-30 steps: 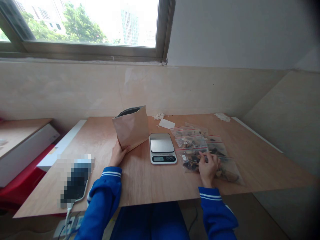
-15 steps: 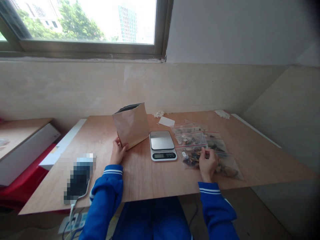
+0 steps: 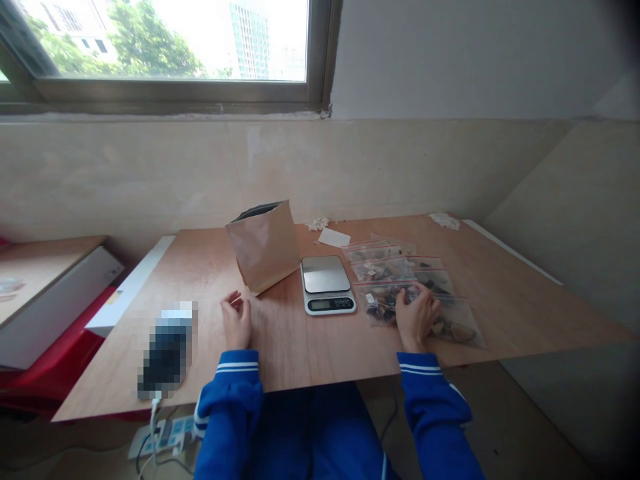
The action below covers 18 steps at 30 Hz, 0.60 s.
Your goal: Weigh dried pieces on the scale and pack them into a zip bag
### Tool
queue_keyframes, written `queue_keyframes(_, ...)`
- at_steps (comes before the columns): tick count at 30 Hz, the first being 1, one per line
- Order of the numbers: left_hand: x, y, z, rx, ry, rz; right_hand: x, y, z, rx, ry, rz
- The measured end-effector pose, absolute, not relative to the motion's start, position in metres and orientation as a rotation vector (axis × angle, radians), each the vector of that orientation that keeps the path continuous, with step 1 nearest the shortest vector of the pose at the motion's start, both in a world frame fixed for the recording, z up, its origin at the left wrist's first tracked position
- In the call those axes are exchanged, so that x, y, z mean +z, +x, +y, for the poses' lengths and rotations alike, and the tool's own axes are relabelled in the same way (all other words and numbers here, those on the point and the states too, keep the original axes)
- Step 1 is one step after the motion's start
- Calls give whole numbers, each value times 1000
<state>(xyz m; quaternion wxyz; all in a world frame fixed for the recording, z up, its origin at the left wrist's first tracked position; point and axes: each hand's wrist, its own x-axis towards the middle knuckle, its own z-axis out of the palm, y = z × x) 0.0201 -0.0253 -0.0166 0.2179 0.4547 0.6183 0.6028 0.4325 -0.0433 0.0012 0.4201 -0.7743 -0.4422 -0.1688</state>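
Observation:
A brown kraft-paper pouch (image 3: 265, 247) stands upright on the table, tilted a little, its dark-lined mouth gaping at the top. Just in front of it, apart from the paper, is my left hand (image 3: 237, 320), empty, with fingers loosely bent and apart. My right hand (image 3: 417, 315) rests over the clear zip bags, with thumb and fingers closing on the upper right edge of the front zip bag (image 3: 383, 312), which holds dark pieces and a small white label. Between the hands sits a white digital kitchen scale (image 3: 330, 307) with a bare steel plate (image 3: 326, 274).
More zip bags with brown pieces, including one at the right (image 3: 457, 327), lie overlapping. A white card (image 3: 335, 237) and crumpled white bits (image 3: 318, 225) lie toward the wall. On the left is a blurred-out phone (image 3: 167, 353) on a cable, above a power strip (image 3: 163, 435).
My left hand has let go of the pouch's lower corner and drawn back toward me. My right hand has shifted slightly on the zip bags. The view has tipped slightly.

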Motion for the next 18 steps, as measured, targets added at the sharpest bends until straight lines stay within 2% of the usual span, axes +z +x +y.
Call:
queue_keyframes(6,2,31,-46,1541,1163,1642,25,424,-60,-197,-1637,-1063)
queue_keyframes(12,71,104,-98,1393,1164,1136,110,348,-103,-82,-1501,-1158)
queue_keyframes(15,105,135,-113,1385,1101,902,138,296,-112,148,-1322,-1380)
queue_keyframes(18,114,142,-111,1352,988,842,140,256,-114,377,-1117,-1550)
